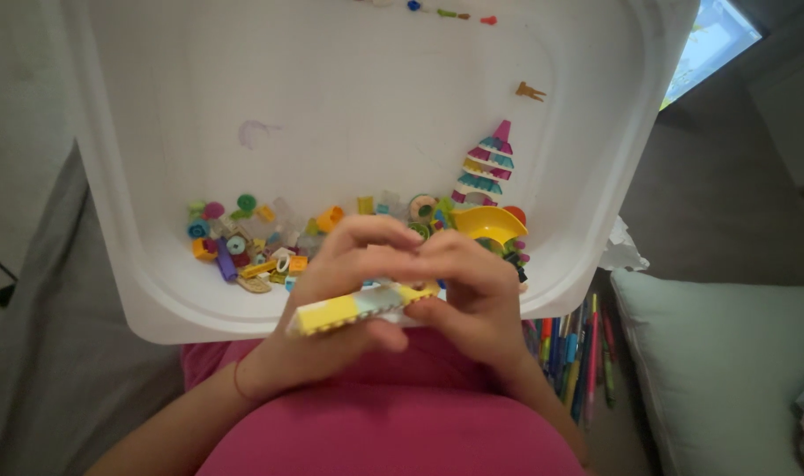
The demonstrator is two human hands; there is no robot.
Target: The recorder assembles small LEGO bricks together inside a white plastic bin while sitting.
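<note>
- Seen from above, a large white plastic bin (155,300) rests tilted against the lap of a person in a pink top, with grey fabric off to its left.
- Small plastic building bricks in many colours (261,242) lie heaped along the bin's near wall, beside a curved yellow slide-shaped piece (488,222).
- Deeper in the bin stands a little stacked tower of teal, pink and cream pieces (486,169).
- Just outside the bin's right corner lies a bundle of coloured marker pens (571,353), and past it a pale green cushion (728,361).
- Over the bin's near rim, the left hand (331,308) is curled about a flat strip of yellow, pale blue and cream bricks (358,307), thumb below, fingers above.
- The right hand (477,295) pinches the strip's right end with bent fingertips; its grip looks firm, though the fingers hide the contact.
- Risk, as a judgement: the strip is held partly beyond the rim, so a hard press could snap a brick loose, dropping it onto the lap or fabric instead of into the bin.
</note>
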